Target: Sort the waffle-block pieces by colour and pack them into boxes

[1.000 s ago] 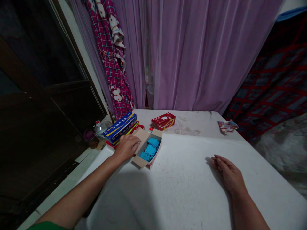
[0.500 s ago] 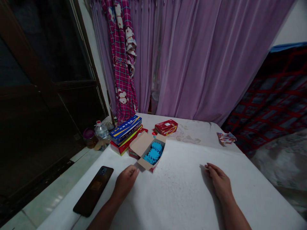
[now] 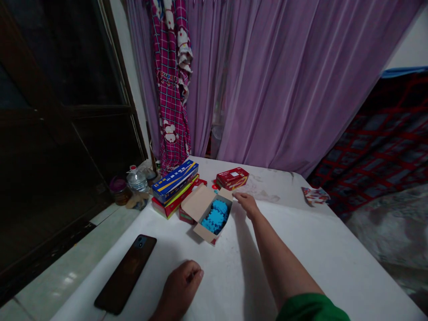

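An open cardboard box (image 3: 193,201) stands on the table with its flaps spread, and blue notched plastic pieces (image 3: 216,216) fill it. My right hand (image 3: 246,204) reaches to the box's far right corner, fingers stretched toward the small flap there; whether they touch it I cannot tell. I see nothing held in that hand. Nearer to me, my left hand (image 3: 183,285) rests over the white table, its fingers curled in with nothing visible in them. It is apart from the box, to the right of a dark phone (image 3: 127,273).
Left of the open box are stacked boxes, a blue one (image 3: 175,180) on top. A red box (image 3: 233,178) lies behind it, with small red pieces (image 3: 215,187) beside it. A crumpled colourful packet (image 3: 315,196) is at the far right. Purple curtains (image 3: 284,89) hang behind the table.
My right hand has moved left and forward from the right side of the table to the box's corner. My left hand has drawn back toward me, away from the box.
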